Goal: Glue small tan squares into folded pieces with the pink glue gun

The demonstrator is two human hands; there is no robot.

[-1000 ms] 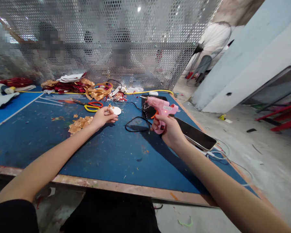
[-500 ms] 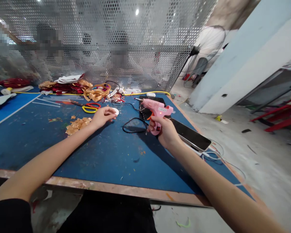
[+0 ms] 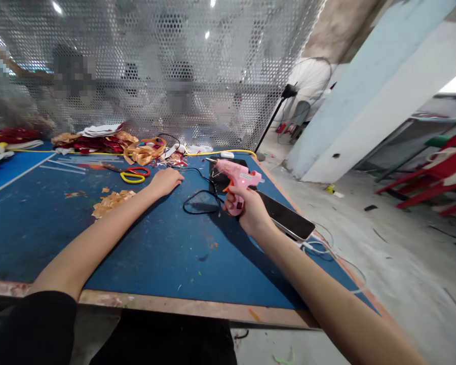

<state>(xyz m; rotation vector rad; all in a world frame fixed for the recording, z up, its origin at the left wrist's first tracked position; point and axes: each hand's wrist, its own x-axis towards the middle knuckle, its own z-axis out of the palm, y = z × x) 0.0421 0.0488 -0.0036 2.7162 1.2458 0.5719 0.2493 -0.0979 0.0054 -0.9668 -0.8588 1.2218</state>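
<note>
One glue gun [image 3: 233, 169] points leftward, right hand [image 3: 250, 207] gripping; left hand [image 3: 165, 181] curled, grip unclear.

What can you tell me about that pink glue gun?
The pink glue gun looks like glossy plastic, with a metallic nozzle, orange trigger, pale label, small glowing light and dark switch on its grip. The right hand grips its handle, holding it raised above the blue table, nozzle pointing left and slightly upward.
</note>
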